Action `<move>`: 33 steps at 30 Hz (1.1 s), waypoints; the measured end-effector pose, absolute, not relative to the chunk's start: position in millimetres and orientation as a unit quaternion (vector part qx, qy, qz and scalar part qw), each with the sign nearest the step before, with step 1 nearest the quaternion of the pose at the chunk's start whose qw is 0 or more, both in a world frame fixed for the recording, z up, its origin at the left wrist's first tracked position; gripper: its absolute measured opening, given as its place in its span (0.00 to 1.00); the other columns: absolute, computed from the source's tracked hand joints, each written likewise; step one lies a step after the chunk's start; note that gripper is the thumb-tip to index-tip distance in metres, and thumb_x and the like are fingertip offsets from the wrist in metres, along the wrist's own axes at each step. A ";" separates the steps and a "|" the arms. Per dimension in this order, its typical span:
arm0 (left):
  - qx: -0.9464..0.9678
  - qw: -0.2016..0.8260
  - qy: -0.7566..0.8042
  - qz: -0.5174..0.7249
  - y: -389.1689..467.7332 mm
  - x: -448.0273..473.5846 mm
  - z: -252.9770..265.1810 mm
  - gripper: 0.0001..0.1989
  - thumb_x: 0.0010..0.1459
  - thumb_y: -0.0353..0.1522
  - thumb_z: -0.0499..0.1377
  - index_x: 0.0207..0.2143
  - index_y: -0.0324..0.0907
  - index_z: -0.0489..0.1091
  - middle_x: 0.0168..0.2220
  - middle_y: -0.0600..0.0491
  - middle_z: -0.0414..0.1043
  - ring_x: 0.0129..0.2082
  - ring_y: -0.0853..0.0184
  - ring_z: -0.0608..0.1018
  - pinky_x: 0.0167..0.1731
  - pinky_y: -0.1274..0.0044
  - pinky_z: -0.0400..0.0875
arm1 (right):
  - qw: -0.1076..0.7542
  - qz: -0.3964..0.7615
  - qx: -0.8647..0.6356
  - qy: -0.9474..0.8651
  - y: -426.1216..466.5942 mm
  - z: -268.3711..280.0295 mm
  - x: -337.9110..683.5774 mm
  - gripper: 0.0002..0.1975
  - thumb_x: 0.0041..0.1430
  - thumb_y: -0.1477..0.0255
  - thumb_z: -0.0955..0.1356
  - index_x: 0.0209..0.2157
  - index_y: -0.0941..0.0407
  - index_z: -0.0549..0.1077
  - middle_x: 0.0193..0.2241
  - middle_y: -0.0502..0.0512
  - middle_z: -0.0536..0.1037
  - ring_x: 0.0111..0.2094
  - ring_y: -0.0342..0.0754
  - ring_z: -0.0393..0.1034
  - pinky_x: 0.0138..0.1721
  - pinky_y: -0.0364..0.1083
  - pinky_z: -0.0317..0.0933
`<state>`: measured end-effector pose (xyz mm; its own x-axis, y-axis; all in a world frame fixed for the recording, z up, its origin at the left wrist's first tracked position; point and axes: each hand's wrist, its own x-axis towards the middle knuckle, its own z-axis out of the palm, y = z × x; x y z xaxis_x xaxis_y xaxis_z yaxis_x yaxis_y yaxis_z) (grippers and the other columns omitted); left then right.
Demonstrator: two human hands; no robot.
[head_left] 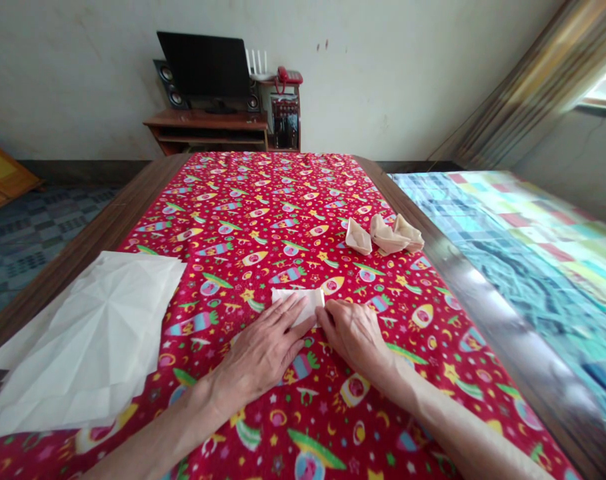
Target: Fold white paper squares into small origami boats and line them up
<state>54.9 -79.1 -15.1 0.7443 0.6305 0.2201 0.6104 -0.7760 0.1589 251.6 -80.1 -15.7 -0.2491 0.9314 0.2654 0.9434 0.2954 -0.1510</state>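
Note:
A small folded white paper (pixel 310 301) lies flat on the red patterned cloth in front of me. My left hand (pixel 273 337) rests on it with fingers stretched out, covering its left and lower part. At the paper's right edge my right hand (pixel 353 331) is closed, thumb and bent fingers pinching that side. Behind and to the right, several folded beige paper shapes (pixel 359 237) stand close together. Off to the left is a stack of creased white paper sheets (pixel 95 333), the top one marked with fold lines radiating from its middle.
The red cloth (pixel 263 227) covers a dark wooden table (pixel 463 293). A monitor (pixel 205 70) on a desk (pixel 207 120) and a red telephone (pixel 287 76) stand at the far wall. A bed with a checked cover (pixel 523 247) adjoins on the right.

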 end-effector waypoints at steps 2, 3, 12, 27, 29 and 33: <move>0.933 0.037 0.332 0.130 -79.3 54.8 -15.2 0.23 0.64 0.31 0.49 0.61 0.43 0.56 0.64 0.47 0.53 0.64 0.57 0.55 0.61 0.62 0.58 | 0.164 -0.019 -0.591 -0.790 -80.0 -16.9 253.1 0.15 0.65 0.67 0.60 0.25 0.56 0.68 0.19 0.50 0.71 0.19 0.42 0.63 0.23 0.44 0.43; 0.933 0.036 0.332 0.132 -79.4 54.8 -15.4 0.23 0.64 0.31 0.49 0.61 0.43 0.56 0.64 0.47 0.53 0.64 0.58 0.55 0.61 0.62 0.58 | 0.174 -0.022 -0.589 -0.789 -80.4 -17.2 253.7 0.14 0.65 0.67 0.60 0.27 0.56 0.68 0.20 0.50 0.72 0.20 0.43 0.64 0.23 0.43 0.46; 0.932 0.039 0.328 0.148 -79.4 53.8 -15.8 0.22 0.65 0.32 0.48 0.61 0.41 0.56 0.65 0.46 0.50 0.65 0.60 0.53 0.61 0.64 0.56 | 0.182 -0.006 -0.379 -0.907 -105.0 -11.5 256.1 0.23 0.66 0.71 0.58 0.61 0.62 0.57 0.59 0.65 0.64 0.61 0.54 0.55 0.57 0.55 0.57; 0.927 -0.017 0.366 0.083 -99.0 3.2 -9.5 0.23 0.65 0.32 0.48 0.63 0.48 0.53 0.63 0.57 0.55 0.63 0.63 0.58 0.62 0.64 0.49 | 0.103 0.013 -0.391 -0.914 -112.5 -13.5 280.3 0.27 0.66 0.66 0.60 0.63 0.63 0.54 0.62 0.62 0.57 0.64 0.55 0.47 0.62 0.58 0.52; 0.926 -0.017 0.367 0.083 -99.7 0.9 -10.0 0.23 0.65 0.32 0.48 0.63 0.48 0.53 0.63 0.57 0.56 0.63 0.62 0.58 0.61 0.64 0.51 | 0.124 0.008 -0.391 -0.912 -114.2 -12.9 280.7 0.26 0.66 0.68 0.60 0.62 0.62 0.56 0.61 0.63 0.60 0.63 0.55 0.51 0.61 0.57 0.54; 0.919 -0.006 0.373 0.127 -98.0 6.1 -11.1 0.19 0.65 0.31 0.48 0.58 0.45 0.61 0.60 0.55 0.62 0.60 0.62 0.62 0.59 0.63 0.57 | 0.207 0.022 -0.413 -0.887 -114.2 -11.8 282.7 0.17 0.66 0.72 0.59 0.54 0.59 0.69 0.54 0.60 0.71 0.57 0.53 0.62 0.56 0.54 0.59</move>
